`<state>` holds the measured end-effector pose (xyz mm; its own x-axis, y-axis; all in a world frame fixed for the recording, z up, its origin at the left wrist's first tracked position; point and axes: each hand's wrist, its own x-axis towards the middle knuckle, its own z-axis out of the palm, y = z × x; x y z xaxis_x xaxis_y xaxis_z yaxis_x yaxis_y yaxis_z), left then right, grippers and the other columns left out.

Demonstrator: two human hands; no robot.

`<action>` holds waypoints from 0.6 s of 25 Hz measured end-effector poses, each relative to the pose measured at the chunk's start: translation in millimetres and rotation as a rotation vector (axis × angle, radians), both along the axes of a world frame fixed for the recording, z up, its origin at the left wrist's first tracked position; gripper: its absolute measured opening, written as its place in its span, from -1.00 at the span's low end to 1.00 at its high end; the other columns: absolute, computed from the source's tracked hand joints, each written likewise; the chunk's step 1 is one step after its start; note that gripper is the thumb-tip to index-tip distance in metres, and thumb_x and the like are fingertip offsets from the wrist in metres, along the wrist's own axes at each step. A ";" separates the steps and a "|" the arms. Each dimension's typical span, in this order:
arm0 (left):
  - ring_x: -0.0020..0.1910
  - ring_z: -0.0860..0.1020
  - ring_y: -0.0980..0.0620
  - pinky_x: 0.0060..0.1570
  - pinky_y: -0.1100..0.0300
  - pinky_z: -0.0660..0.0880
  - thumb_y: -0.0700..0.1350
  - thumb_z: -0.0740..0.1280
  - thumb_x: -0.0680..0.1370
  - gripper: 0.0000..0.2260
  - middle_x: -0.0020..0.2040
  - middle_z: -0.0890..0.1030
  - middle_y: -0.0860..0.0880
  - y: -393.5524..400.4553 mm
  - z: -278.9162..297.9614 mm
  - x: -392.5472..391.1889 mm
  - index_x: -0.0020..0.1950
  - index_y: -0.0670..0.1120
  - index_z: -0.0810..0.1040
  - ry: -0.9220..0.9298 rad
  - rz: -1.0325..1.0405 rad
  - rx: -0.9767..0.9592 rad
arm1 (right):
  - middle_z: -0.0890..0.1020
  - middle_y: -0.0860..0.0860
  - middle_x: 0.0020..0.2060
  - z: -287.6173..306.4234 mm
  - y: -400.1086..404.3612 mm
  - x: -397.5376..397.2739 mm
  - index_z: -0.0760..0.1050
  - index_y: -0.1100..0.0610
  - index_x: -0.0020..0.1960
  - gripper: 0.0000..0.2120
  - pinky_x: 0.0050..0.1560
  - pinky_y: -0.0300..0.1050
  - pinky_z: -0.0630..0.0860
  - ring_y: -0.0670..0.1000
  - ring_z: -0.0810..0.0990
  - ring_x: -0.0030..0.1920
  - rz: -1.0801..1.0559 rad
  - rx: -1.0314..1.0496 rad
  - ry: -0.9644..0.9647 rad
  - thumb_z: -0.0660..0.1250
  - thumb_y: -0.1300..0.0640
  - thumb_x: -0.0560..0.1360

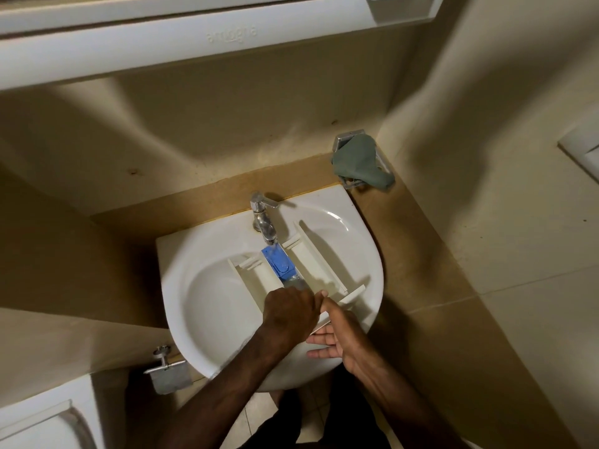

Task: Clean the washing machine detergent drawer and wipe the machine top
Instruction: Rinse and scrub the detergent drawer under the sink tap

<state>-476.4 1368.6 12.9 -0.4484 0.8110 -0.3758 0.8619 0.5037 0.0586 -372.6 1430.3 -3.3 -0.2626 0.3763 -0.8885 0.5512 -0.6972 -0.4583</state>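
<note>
1. My left hand (290, 311) curls over the detergent drawer (304, 273), apparently gripping its front.
2. My right hand (337, 338), fingers straight, supports it underneath.
3. The drawer lies in the sink (207, 306), under the tap (264, 218).
4. A green cloth (358, 163) hangs at two o'clock.

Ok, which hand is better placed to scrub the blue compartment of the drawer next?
Probably the left hand: it sits over the detergent drawer, just short of the blue compartment under the tap. The right hand supports the drawer's front end.
</note>
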 end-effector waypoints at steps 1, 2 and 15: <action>0.03 0.68 -0.12 -0.14 0.14 0.41 0.26 -0.17 0.71 -0.34 0.07 0.69 -0.10 -1.3 -1.3 -3.5 0.12 -0.08 0.63 0.012 -0.012 0.007 | 0.67 0.31 0.15 0.7 -0.3 0.0 0.50 0.08 0.34 -0.46 -0.25 0.10 0.72 0.21 0.75 0.03 -0.003 0.002 0.002 0.27 -0.34 0.61; 0.03 0.68 -0.11 -0.12 0.12 0.45 0.29 -0.20 0.69 -0.30 0.08 0.68 -0.07 -1.6 -4.7 -7.5 0.12 -0.06 0.64 0.007 -0.018 0.012 | 0.67 0.30 0.15 0.4 -0.1 0.4 0.50 0.08 0.32 -0.46 -0.25 0.10 0.72 0.21 0.75 0.03 -0.006 0.005 0.004 0.26 -0.34 0.61; 0.28 0.58 -0.19 0.21 0.06 0.48 0.06 0.13 0.71 -0.64 0.30 0.62 -0.16 15.8 0.3 7.7 0.27 -0.16 0.56 -0.462 0.515 0.017 | 0.70 0.25 0.11 4.0 -3.7 0.2 0.49 0.01 0.12 -0.71 -0.23 0.11 0.73 0.22 0.75 0.01 -0.022 0.012 0.037 0.23 -0.21 0.67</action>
<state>-468.7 1384.4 13.2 -0.5748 0.5451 -0.6103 0.3977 0.8379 0.3738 -372.5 1426.5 0.7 -0.2867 0.3928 -0.8738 0.5185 -0.7034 -0.4863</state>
